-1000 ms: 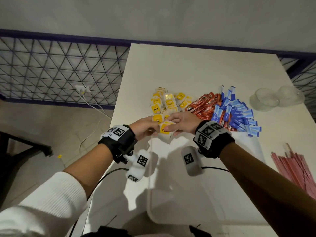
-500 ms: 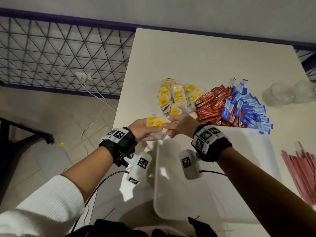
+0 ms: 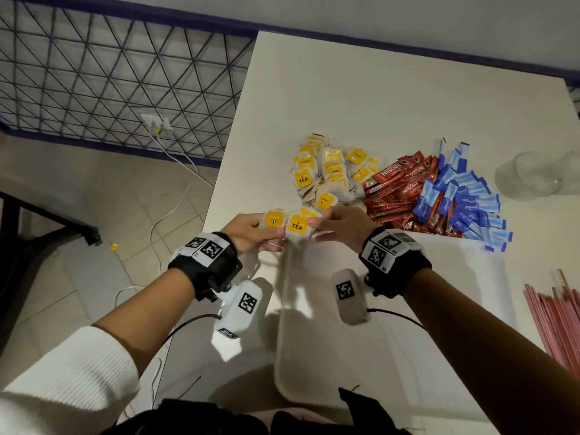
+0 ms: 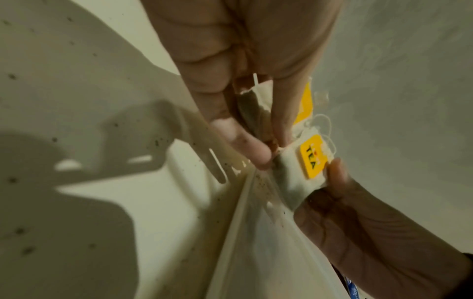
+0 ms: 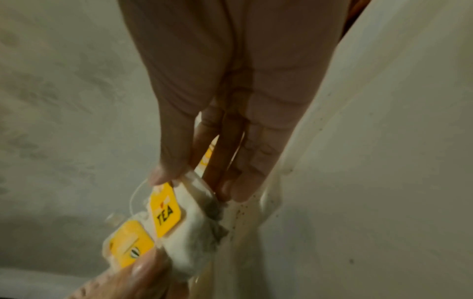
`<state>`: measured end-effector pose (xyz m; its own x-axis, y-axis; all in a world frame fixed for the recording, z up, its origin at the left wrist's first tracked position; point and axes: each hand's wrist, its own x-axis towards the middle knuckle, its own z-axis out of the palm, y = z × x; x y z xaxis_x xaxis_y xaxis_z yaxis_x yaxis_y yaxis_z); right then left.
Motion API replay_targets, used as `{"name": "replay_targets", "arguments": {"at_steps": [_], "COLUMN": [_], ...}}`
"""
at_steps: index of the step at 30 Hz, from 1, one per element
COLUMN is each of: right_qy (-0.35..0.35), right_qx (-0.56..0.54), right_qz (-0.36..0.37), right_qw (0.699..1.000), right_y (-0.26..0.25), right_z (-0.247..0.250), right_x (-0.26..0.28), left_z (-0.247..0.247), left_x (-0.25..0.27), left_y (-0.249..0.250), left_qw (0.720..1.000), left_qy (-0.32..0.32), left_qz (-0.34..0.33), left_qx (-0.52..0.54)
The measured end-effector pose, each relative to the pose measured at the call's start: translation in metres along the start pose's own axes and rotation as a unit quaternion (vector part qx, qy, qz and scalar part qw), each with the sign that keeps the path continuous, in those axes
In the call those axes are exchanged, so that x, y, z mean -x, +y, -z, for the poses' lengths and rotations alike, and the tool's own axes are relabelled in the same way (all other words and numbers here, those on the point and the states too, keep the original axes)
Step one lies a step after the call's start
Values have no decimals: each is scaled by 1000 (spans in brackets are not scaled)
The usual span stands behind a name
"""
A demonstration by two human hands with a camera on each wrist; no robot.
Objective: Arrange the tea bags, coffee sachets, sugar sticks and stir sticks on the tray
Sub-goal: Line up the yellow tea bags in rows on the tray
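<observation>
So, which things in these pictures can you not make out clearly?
- Stir sticks: cut off by the right edge of the head view.
- Number of tea bags held: left hand and right hand cover parts; they overlap.
- Tray: near edge hidden by the dark clothing, head view.
- Sugar sticks print: too small.
- Clear containers: faint; the right edge cuts them.

Stir sticks are cut off by the head view's right edge. The tray has its near rim hidden behind dark clothing at the bottom edge. The lower layers of the tea bags pile are covered, so the count is indeterminate. Print on the blue sugar sticks is too small to read. In the left wrist view, the left hand is blurred, and its grip appears to cover two bags.
</observation>
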<state>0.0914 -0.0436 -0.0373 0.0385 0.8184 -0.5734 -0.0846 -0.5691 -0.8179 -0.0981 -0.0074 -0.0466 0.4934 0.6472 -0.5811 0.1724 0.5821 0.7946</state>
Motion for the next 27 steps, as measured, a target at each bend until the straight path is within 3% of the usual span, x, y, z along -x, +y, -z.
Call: {"name": "replay_targets", "arguments": {"at_steps": [6, 10, 13, 17, 21, 27], "right_qy": [-2, 10, 3, -16, 30, 48], "right_qx": [-25, -19, -8, -3, -42, 5], "right_qz": [-5, 0, 8, 14, 28, 10], "right_qw": [1000, 1000, 1000, 1000, 998, 999], "right_y": [5, 4, 6, 9, 12, 14], "right_z": [-8, -15, -17, -19, -15, -5], "right_x": [0, 2, 5, 10, 6, 8], "left_z": [-8, -7, -4, -5, 0, 21], "left_x": [-1, -5, -6, -2, 6, 12], "left_y": [3, 2, 1, 5, 4, -5], "left_qw": [997, 985, 988, 996, 998, 996], "left_qy": [-12, 38, 50, 16, -7, 92], "left_qz": [-16, -11, -17, -21, -19, 8], "left_qx": [-80, -167, -146, -91, -65, -9]}}
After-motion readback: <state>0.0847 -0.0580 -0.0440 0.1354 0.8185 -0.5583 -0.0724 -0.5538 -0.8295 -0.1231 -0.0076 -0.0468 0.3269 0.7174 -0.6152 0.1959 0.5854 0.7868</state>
